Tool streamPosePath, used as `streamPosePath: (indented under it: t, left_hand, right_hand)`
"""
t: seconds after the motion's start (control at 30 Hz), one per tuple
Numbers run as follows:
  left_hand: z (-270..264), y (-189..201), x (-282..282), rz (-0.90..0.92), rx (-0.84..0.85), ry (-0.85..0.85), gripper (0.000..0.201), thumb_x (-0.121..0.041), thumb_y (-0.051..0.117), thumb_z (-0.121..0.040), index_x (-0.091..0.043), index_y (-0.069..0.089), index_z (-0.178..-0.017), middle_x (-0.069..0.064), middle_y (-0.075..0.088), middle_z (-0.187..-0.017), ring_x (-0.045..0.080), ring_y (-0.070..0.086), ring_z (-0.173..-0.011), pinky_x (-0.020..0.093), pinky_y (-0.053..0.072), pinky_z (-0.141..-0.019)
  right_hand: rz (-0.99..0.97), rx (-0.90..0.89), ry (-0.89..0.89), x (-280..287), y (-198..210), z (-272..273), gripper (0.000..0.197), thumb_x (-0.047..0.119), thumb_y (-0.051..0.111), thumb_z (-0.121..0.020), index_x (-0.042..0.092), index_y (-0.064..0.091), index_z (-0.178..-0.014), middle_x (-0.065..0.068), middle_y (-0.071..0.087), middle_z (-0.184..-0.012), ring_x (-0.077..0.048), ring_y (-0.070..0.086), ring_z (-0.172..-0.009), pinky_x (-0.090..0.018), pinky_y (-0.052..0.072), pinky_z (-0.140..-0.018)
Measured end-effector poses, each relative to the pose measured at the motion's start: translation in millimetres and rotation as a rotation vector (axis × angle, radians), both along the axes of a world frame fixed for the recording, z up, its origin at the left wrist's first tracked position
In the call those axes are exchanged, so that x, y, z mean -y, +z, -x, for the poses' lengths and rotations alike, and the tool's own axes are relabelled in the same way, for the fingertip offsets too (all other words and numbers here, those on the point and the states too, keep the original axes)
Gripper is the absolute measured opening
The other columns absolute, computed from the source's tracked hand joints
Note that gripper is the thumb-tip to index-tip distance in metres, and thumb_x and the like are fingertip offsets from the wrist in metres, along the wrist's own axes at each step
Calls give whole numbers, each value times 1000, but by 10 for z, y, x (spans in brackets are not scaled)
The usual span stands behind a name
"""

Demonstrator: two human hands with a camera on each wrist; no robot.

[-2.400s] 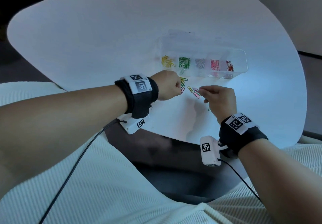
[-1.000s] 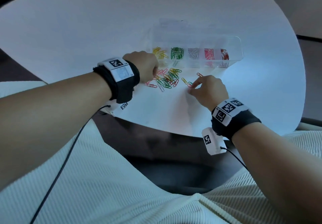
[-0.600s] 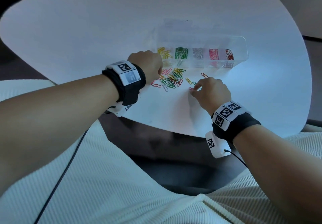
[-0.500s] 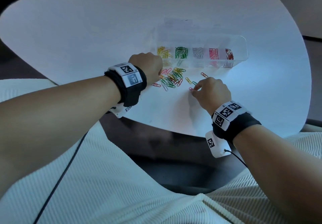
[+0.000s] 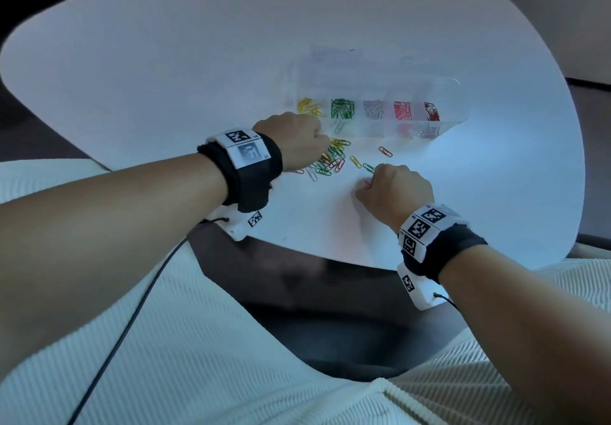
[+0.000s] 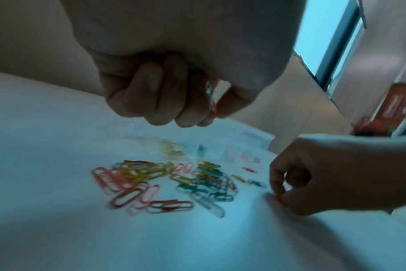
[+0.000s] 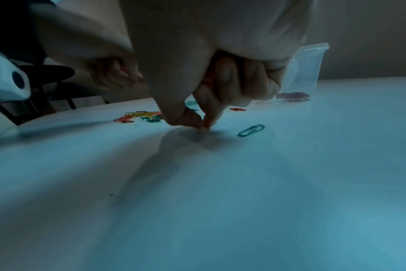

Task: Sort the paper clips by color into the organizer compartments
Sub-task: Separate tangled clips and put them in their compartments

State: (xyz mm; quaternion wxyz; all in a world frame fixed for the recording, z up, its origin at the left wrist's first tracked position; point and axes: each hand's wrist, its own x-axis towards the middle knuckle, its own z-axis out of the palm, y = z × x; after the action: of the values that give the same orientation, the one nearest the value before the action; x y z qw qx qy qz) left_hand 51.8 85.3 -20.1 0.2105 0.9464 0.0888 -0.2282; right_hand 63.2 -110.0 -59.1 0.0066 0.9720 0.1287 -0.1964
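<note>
A clear organizer (image 5: 458, 94) holds yellow, green, silver, pink and red clips in separate compartments. In front of it lies a mixed pile of paper clips (image 5: 330, 162), also seen in the left wrist view (image 6: 165, 181). My left hand (image 5: 325, 148) hovers over the pile's left edge with fingers curled, pinching a clip (image 6: 210, 97) between thumb and fingers. My right hand (image 5: 365, 186) is right of the pile, thumb and forefinger pinching a pink clip (image 7: 203, 127) that lies on the table. Red clips (image 7: 209, 78) show inside its curled fingers.
Single clips lie loose near my right hand: a green one (image 7: 250, 130), a yellow one (image 5: 355, 161) and a red one (image 5: 385, 151). The white table (image 5: 165, 77) ends close in front of me, below both wrists.
My left hand came back from the organizer's yellow end and sank toward the pile. My right hand dropped onto the table and stays on the pink clip.
</note>
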Motion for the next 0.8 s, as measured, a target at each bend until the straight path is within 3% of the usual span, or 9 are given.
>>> streamPosePath:
  t: [0.13,0.27,0.37,0.47,0.63,0.8]
  left_hand:
    - [8,74,69,254,18,72,30,-20,33,-92,-16,28,-62,2,33,-64,20,27,-60,32,20,-55]
    - [47,117,48,456,25,12,37,-29,33,-104,-13,36,-71,3,33,-65,16,30,-58,30,26,-58]
    - [49,155,70,679,-50,151,37,-32,35,-104,-14,39,-72,1,31,-62,13,24,-49,24,25,-47]
    - [-10,190,173,837,-107,290,35,-24,36,-105,-11,49,-76,-3,32,-53,10,19,-41,19,20,-42]
    - [-238,306,415,950,-110,368,30,-20,34,-105,-7,54,-87,-5,30,-52,9,20,-41,19,20,-43]
    - [-481,365,646,1057,-95,468,29,-9,30,-105,-5,57,-96,3,41,-63,8,25,-41,21,23,-44]
  right_hand:
    - [-118,-51,-133,60,-1,-46,23,31,50,-83,11,57,-74,-5,57,-69,-27,56,-64,-29,47,-62]
    - [-641,-360,-549,194,65,-119,25,15,41,-80,16,29,-58,0,29,-53,-21,23,-52,-31,20,-51]
    - [-960,-600,-784,261,193,-210,18,12,31,-76,19,23,-61,4,20,-49,-16,11,-51,-25,11,-47]
    - [-1197,-805,-875,258,324,-379,21,16,34,-79,21,15,-70,4,14,-48,-16,6,-50,-25,6,-47]
    - [-1516,-844,-1005,205,515,-635,29,15,39,-85,22,28,-58,3,28,-52,-12,16,-46,-21,10,-37]
    - [-1815,-675,-1145,196,602,-909,20,-5,30,-64,13,36,-60,-6,49,-63,-17,36,-52,-22,33,-44]
